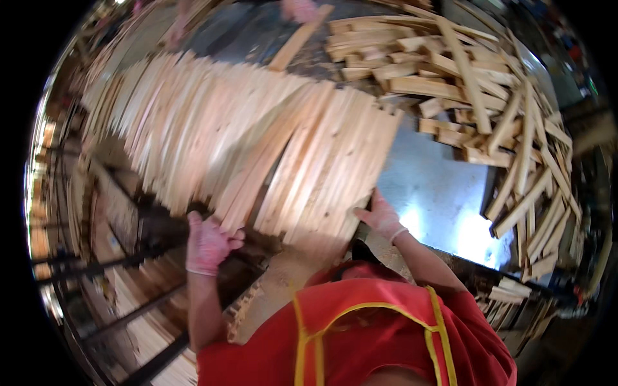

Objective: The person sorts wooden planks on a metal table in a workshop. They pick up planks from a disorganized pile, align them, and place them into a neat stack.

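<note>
L grip [209,248], R grip [384,220] @ strips [315,167]

This looks like a woodworking workshop. Pale wooden strips [335,154] lie side by side next to a smooth metal surface [428,157] and a jumbled heap of sawn lengths [425,87]; the worker wears a red apron [367,293].

On my feed, the strips [322,164] look like matt, grained wood. I see the worktop [432,177] as smooth, glossy metal and the apron [367,293] as matt cloth.
</note>
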The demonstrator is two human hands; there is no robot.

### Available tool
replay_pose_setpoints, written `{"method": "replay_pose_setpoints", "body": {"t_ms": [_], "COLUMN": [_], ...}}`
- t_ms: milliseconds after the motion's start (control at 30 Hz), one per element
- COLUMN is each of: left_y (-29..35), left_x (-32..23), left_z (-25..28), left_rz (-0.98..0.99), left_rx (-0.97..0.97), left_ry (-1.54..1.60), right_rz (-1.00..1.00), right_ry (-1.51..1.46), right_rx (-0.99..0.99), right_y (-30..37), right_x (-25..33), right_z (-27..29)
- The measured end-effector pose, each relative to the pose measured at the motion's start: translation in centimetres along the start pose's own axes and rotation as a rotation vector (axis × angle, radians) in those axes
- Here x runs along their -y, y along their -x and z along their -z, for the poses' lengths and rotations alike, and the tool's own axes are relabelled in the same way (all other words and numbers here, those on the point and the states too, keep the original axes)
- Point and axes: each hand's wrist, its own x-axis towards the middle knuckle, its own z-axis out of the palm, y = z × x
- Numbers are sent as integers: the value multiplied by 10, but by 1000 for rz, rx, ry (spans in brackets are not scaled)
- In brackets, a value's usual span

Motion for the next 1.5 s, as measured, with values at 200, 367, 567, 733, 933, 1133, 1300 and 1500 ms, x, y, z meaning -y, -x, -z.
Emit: {"method": "replay_pose_setpoints", "body": {"t_ms": [200, 367, 567, 733, 933, 1133, 1300, 1500], "left_y": [-103, -166, -110, -113, -109, -95, -42, -41], "left_x": [-56, -19, -27, -57, -104, -71, 25, 188], "left_z": [-16, -58, -75, 24, 88, 119, 86, 59], "left_rz": [423, 236, 142, -327, -245, -558, -611, 129], "left_rx": [-55, -103, -247, -555, -866, -1033, -777, -456], "left_ry": [-633, -1442, -1505, -1727, -2004, -2371, -1749, -10], "right_rz": [144, 168, 63, 179, -188, -139, -3, -100], "right_ry": [175, 846, -77, -675, 136, 329, -759, -690], "right_rx": [-265, -864, -522, -334, 39, 388, -38, 51], "right_y": [-82, -173, -161, -60, 76, 44, -21, -87], "right_x": [-12, -42, -83, -176, -65, 34, -59, -57], "right_z": [141, 320, 326, 155, 16, 5, 19, 60]}}
